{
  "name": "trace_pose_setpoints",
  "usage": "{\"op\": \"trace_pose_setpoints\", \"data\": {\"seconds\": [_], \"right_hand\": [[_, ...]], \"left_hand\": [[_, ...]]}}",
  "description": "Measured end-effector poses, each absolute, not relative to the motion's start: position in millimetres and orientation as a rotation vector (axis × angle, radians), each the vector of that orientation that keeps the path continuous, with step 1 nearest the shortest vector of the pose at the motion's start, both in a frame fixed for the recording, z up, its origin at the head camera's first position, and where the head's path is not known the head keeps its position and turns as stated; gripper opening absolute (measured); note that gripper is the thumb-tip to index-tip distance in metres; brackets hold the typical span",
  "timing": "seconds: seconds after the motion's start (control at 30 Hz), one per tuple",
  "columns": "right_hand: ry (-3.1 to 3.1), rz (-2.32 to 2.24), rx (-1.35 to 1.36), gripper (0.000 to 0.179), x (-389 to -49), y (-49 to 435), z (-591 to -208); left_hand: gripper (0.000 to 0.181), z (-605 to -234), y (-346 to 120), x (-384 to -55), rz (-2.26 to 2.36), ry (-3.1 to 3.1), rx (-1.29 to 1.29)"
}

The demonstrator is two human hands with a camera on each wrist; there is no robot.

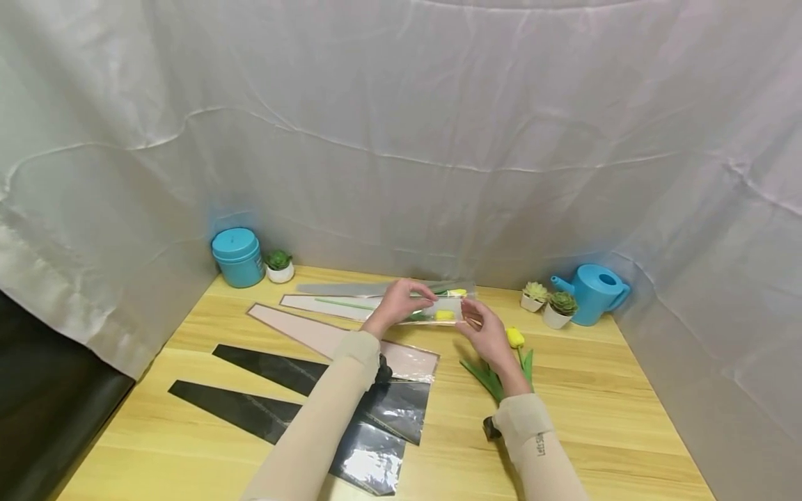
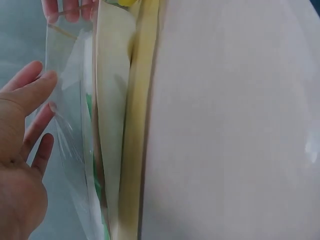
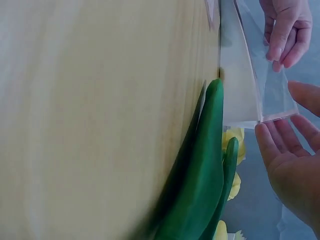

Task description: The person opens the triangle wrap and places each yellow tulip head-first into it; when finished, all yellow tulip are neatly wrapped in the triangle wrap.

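Both hands are at the wide end of a white flower sleeve (image 1: 303, 303) with a clear front, near the back of the table. A yellow tulip (image 1: 445, 315) shows in it, its green stem running left. My left hand (image 1: 406, 303) pinches the sleeve's clear film (image 2: 70, 115) along its edge. At the mouth, my right hand (image 1: 489, 337) holds the film's corner between thumb and fingers. Behind lies a greyish sleeve (image 1: 338, 288) with another yellow tulip (image 1: 459, 292). Loose yellow tulips (image 1: 515, 338) with green leaves (image 3: 200, 175) lie under the right forearm.
Nearer lie a pink sleeve (image 1: 301, 327) and two black sleeves (image 1: 257, 365), partly under the left forearm. A blue lidded canister (image 1: 238, 257) and a potted succulent (image 1: 279, 266) stand back left. Two small succulents (image 1: 557, 309) and a blue watering can (image 1: 592, 296) stand back right.
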State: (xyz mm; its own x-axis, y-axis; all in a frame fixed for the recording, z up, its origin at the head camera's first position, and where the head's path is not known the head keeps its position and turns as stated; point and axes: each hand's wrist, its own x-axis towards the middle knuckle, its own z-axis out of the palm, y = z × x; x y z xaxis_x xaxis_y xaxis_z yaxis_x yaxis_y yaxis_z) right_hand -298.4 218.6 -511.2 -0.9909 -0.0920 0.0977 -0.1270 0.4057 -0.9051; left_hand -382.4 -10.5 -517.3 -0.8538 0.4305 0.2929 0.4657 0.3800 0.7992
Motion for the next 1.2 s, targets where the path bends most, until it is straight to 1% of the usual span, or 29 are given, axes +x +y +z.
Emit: {"op": "trace_pose_setpoints", "data": {"seconds": [0.2, 0.47, 0.63, 1.0, 1.2], "right_hand": [[-2.611, 1.676, 0.154, 0.059, -298.5, 220.6, -513.4], [-2.707, 1.550, 0.144, 0.051, -296.8, 222.2, -516.0], [-2.754, 1.500, 0.143, 0.049, -295.5, 223.5, -515.1], [-2.780, 1.499, 0.142, 0.049, -294.3, 224.7, -513.6], [-2.751, 1.499, 0.190, 0.048, -291.5, 226.9, -507.2]], "left_hand": [[0.019, -525.0, -8.0, -381.9, -1.471, -2.617, -0.871], [0.029, -529.9, -17.4, -376.9, -1.455, -2.713, -0.854], [0.034, -530.4, -25.7, -375.1, -1.408, -2.752, -0.872], [0.038, -530.9, -33.5, -370.3, -1.417, -2.775, -0.874], [0.039, -523.1, -35.0, -368.0, -1.426, -2.791, -0.885]]}}
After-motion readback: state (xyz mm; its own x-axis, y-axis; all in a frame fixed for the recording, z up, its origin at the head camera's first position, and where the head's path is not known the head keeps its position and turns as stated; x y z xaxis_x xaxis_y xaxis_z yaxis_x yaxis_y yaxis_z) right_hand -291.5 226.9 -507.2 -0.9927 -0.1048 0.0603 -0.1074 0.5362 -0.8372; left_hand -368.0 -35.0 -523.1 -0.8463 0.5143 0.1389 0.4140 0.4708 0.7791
